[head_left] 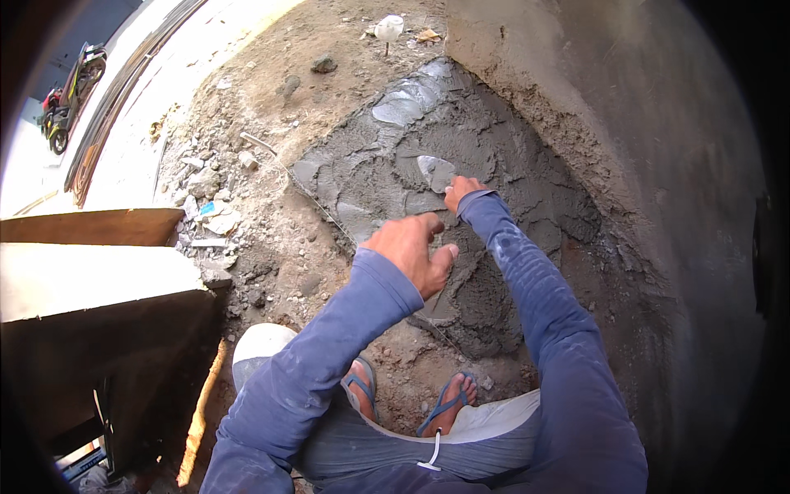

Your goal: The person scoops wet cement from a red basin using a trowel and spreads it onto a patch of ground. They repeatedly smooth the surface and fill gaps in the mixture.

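A pointed metal trowel (436, 173) lies with its blade on a patch of wet grey mortar (510, 165). My right hand (463, 192) is closed at the trowel's near end, and its handle is hidden in the fingers. Nearer to me, my left hand (411, 251) hovers above the mortar's left part with thumb and fingers apart and bent, holding nothing. A thin string (325, 212) runs along the left edge of the mortar.
A rough plastered wall (658, 148) borders the mortar on the right. Rubble (206, 181) lies on the left, beside wooden boards (99, 226). A stake with a white top (389, 30) stands beyond the mortar. Long rods (123, 95) and a motorcycle (66, 107) are far left.
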{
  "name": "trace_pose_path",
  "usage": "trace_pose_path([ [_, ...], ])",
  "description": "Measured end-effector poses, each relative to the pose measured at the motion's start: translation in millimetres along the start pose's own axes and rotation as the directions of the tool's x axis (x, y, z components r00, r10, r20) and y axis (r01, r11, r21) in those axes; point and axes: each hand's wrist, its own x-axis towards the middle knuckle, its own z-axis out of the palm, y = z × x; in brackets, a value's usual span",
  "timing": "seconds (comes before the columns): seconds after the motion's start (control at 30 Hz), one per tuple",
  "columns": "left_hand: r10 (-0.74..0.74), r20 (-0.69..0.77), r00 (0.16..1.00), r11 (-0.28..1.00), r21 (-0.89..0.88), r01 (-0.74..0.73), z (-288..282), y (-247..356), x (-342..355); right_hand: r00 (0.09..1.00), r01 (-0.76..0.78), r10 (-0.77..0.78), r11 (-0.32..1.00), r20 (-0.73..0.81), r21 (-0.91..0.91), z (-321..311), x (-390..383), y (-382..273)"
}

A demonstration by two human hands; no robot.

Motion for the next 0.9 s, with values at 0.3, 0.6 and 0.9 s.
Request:
trace_pose_path([
  [0.3, -0.123, -0.650, 0.750, 0.975, -0.220, -0.031, -42, -58, 63, 0.833, -0.552, 0.201, 0.347, 0.515, 0.758, 20, -94, -2],
  [0.6, -0.166, -0.599, 0.784, 0.861, -0.475, -0.181, -27, -79, 96, 0.769, -0.598, 0.378, 0.138, 0.516, 0.789, 10, -68, 59],
  [0.9, -0.204, -0.497, 0.843, 0.743, -0.639, -0.197, -29, -57, 97, 0.755, -0.620, 0.484, 0.308, 0.443, 0.721, -17, -77, 129],
])
